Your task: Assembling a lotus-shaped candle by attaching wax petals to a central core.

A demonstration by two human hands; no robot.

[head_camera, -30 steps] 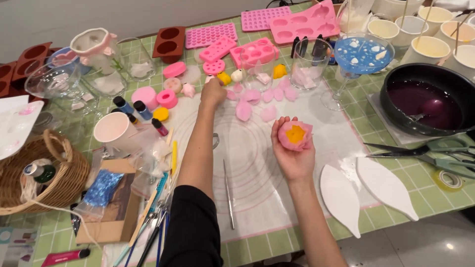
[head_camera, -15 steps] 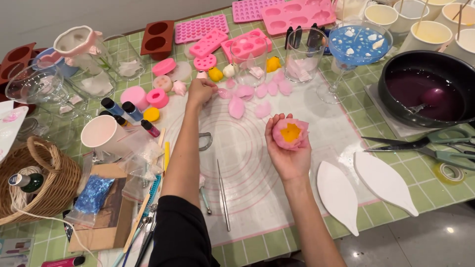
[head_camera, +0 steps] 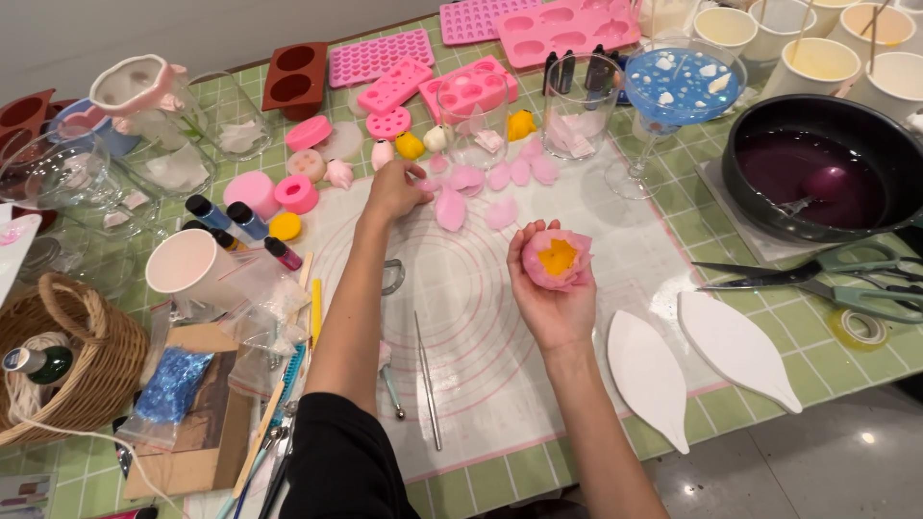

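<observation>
Flower (head_camera: pixel 558 259), pink wax with yellow centre: cupped upright in right hand (head_camera: pixel 553 298), fingers curled around it, above the white silicone mat (head_camera: pixel 461 317). Left hand (head_camera: pixel 396 190): at the mat's far edge, fingertips pinched on a loose pink petal (head_camera: pixel 426 185). Further petals (head_camera: pixel 452 209) lie on the mat just beside that hand. Black pot (head_camera: pixel 817 173) of dark liquid: right of the mat.

Pink flower (head_camera: pixel 557 259), yellow centre — pale pink petals (head_camera: pixel 478 192) — white mat (head_camera: pixel 452 298) with pink circles.
</observation>
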